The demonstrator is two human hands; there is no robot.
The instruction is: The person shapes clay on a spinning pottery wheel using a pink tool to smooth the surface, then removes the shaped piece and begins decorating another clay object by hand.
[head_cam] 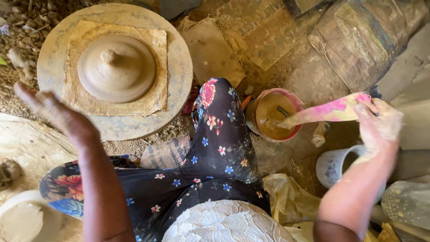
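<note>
A domed clay lid [117, 68] with a small knob sits on a square of clay-stained paper [154, 42] on a round potter's wheel [179, 67] at the upper left. My left hand [53, 112] hovers open, fingers spread, by the wheel's near left edge, touching nothing. My right hand [378, 123], smeared with clay, grips one end of a wet pink cloth strip [327, 112]. The strip's other end dips into a red bowl of muddy water [274, 114] beside my knee.
I sit on the ground in dark flowered trousers [215, 148]. A white bucket [333, 166] stands under my right forearm. Worn sacks [367, 40] and cardboard cover the dirt at the upper right. A pale bowl of clay [27, 217] lies at the lower left.
</note>
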